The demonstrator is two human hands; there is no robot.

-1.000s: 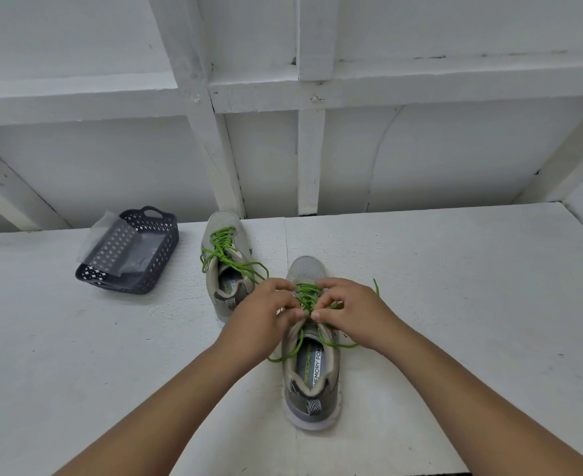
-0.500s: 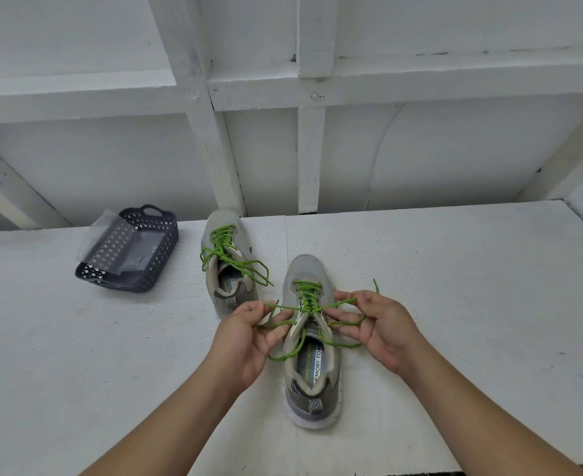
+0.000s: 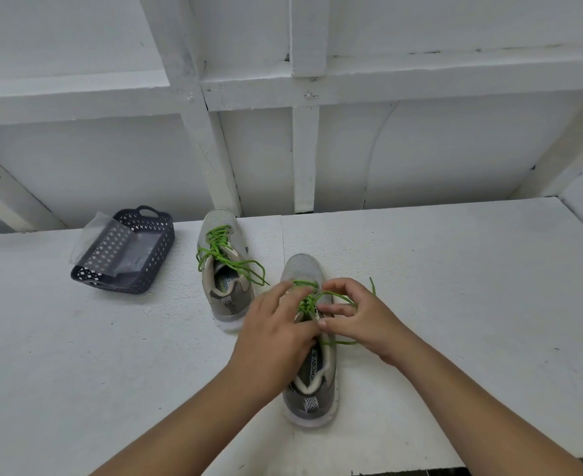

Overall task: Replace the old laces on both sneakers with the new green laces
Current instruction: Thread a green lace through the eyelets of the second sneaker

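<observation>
Over the near sneaker (image 3: pixel 309 379), both hands' fingers (image 3: pixel 334 309) pinch its green lace (image 3: pixel 306 302)

The left hand (image 3: pixel 276 333) covers the left side of the near sneaker (image 3: pixel 312 383), so that side's eyelets are hidden. Where the fingers (image 3: pixel 333 309) of the right hand (image 3: pixel 362 322) meet the green lace (image 3: pixel 309 300), the grip is too tangled to read. The words inside that shoe are partly covered. Left of that shoe, a clear bag (image 3: pixel 111 250) blurs the inside of the dark basket (image 3: pixel 152 261). Both forearms run off the bottom edge.
</observation>
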